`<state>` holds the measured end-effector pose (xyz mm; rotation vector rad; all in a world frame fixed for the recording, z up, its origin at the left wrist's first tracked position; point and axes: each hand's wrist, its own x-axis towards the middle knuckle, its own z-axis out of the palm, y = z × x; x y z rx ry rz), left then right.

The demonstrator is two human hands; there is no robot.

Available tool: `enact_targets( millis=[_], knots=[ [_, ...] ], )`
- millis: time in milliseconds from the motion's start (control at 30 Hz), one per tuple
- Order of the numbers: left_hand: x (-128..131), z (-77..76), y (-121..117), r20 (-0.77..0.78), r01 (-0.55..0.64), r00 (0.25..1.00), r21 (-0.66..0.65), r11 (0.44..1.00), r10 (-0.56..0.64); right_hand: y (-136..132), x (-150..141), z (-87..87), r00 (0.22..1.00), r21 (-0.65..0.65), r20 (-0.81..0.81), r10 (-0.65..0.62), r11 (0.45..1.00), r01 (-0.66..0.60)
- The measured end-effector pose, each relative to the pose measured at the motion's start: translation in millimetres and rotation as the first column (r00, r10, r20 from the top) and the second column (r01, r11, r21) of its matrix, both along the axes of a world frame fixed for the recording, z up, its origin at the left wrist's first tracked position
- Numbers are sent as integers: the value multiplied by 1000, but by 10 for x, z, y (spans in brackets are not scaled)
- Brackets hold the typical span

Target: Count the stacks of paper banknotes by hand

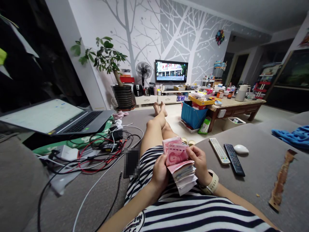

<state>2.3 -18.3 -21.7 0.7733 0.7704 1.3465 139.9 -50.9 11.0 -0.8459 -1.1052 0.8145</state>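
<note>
A thick stack of banknotes is held above the lap, over striped clothing. My left hand grips the stack from its left side, thumb on top. The fingers of my right hand pinch the right edge of a red 100 banknote at the upper end. Part of another red note shows behind that one. The lower notes fan out in uneven layers. A pale watch is on the right wrist.
To the right lie a white remote, a black remote, a white mouse and a brown strip. On the left are tangled cables, a pixelated dark object and an open laptop. A crowded table stands ahead.
</note>
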Motion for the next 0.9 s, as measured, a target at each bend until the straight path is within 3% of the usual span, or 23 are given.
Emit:
enact_targets(
  millis=[567, 900],
  knots=[
    [-18, -74, 46, -18, 69, 998, 96, 993, -67, 5, 6, 7, 1000, 36, 15, -5, 999, 4],
    [-15, -74, 38, -7, 83, 997, 90, 992, -83, -1, 0, 5, 1000, 31, 4, -4, 1000, 4]
  ],
)
